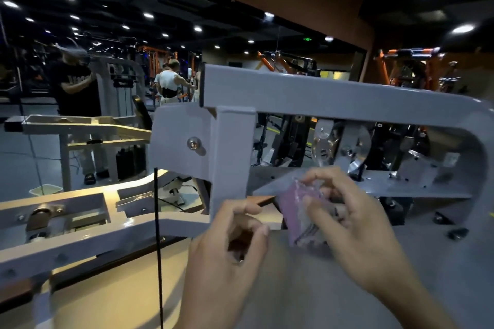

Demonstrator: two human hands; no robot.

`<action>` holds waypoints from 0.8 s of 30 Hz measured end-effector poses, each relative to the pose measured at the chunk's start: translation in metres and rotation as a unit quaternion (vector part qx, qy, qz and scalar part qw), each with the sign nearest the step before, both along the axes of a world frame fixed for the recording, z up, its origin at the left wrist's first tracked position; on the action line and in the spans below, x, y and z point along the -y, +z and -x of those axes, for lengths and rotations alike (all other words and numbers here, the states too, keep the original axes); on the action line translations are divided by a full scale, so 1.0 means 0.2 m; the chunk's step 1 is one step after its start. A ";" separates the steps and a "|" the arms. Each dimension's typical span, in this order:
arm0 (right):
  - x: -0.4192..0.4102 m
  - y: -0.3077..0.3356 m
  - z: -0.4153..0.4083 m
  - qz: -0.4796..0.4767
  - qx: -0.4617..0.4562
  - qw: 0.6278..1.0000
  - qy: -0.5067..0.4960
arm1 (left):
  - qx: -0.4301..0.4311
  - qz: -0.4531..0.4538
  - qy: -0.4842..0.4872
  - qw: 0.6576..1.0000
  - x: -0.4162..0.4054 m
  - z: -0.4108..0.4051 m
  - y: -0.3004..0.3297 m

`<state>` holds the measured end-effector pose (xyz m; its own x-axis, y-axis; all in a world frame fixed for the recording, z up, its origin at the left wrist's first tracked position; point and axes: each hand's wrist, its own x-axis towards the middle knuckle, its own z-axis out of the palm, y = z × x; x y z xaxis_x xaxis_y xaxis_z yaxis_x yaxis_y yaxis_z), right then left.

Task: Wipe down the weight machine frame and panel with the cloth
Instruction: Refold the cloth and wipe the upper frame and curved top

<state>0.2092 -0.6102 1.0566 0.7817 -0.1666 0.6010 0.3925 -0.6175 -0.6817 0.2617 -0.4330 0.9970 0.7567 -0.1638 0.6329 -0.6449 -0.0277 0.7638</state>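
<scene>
The grey weight machine frame (334, 96) fills the middle of the view, with a top bar, a short upright post (230, 157) and a bolted side plate (181, 141). My right hand (355, 224) holds a folded pink and purple cloth (302, 216) just below the frame's inner shelf (401, 187). My left hand (227, 254) hovers in front of the post's lower end with fingers curled and nothing visible inside them. The flat grey panel (334, 288) lies under both hands.
A black cable (158, 248) runs down at the left of my left hand. A pulley (326, 141) sits inside the frame. A mirror behind reflects gym machines, ceiling lights and people. Another grey frame arm (80, 222) stretches out to the left.
</scene>
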 end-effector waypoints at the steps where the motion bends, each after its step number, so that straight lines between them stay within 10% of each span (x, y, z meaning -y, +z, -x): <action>1: 0.02 0.03 -0.03 0.002 0.013 1.000 0.010 | -0.002 0.002 0.011 1.000 -0.01 -0.02 0.01; 7: 0.05 0.12 -0.27 0.164 0.084 0.983 -0.015 | -0.009 -0.005 0.080 0.997 -0.01 -0.09 0.05; 15: 0.02 0.28 -0.49 0.186 -0.109 0.976 0.039 | 0.033 0.007 0.149 0.988 0.05 -0.11 0.04; 24: -0.01 0.37 -0.59 0.400 -0.225 0.888 -0.004 | 0.049 0.041 0.185 0.981 0.10 -0.09 0.03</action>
